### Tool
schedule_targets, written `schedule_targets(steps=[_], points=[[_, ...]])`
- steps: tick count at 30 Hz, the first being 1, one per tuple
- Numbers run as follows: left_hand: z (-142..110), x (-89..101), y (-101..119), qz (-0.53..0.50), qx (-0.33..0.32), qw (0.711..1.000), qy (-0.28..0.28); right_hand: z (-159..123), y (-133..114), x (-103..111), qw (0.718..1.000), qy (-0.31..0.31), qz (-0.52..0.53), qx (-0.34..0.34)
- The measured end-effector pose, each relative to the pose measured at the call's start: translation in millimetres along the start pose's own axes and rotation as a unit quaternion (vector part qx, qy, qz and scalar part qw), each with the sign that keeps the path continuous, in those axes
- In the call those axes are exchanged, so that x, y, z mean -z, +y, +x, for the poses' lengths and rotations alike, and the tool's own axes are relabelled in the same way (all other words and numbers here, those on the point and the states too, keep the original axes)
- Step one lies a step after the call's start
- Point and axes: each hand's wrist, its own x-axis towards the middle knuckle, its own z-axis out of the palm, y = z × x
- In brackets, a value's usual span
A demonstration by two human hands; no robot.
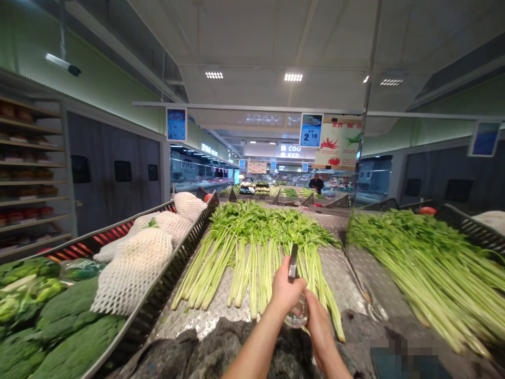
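My left hand is closed around the neck of a clear spray bottle, whose dark head sticks up above my fist. Against the bottle's right side, my right hand curls its fingers round it, partly hidden by the left. Just beyond both hands lies celery, spread in bunches on a silver diamond-plate shelf. Its leaves point away from me and its pale stalks toward me. A rumpled dark grey cloth lines the near edge, below my wrists.
A black crate on the left holds broccoli and produce in white foam nets. A mirror panel on the right reflects the celery. Price signs hang overhead. A person stands far back.
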Motion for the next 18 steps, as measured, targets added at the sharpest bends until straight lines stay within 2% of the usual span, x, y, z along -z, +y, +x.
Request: schedule_targets(steps=[6,12,18], points=[[-1,-11.1,5,0.003,-0.002,1.0,-0.004,2,-4,6,0.999,0.031,0.01,0.014],[-1,-17.2,10,0.043,-0.029,0.999,0.001,6,-1,14,0.999,0.031,0.023,0.009],[-1,-20.3,15,0.069,-0.029,0.997,0.011,6,-6,21,0.999,0.03,-0.005,0.021]])
